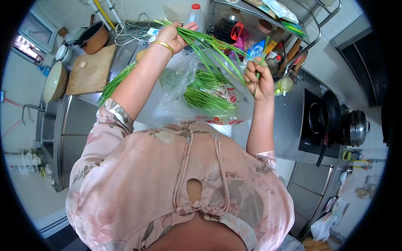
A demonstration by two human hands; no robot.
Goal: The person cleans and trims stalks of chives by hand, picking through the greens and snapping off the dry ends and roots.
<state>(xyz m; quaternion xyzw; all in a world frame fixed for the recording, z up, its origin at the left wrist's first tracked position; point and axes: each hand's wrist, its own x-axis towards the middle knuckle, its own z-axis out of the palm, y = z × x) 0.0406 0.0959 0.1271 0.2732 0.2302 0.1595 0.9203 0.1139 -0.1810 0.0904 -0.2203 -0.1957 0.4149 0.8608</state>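
Observation:
My left hand [172,38], with a gold bangle at the wrist, is raised over the counter and closed round one end of a bunch of long green chives [209,45]. The stalks fan out to the right and droop. My right hand [260,78] is closed near their far ends, with a green chive blade [266,47] sticking up from its fingers. Below both hands lies an opened clear plastic bag [167,100] with red print. More chives [209,97] lie on the bag. Another pile of chives [117,83] rests left of my left forearm.
On the left are a wooden cutting board [90,71], a brown pot [95,38] and a large bowl [55,81]. A metal rack [320,31] with jars and packets stands at the back right. A black pan [331,111] and a steel pot [356,129] stand on the right.

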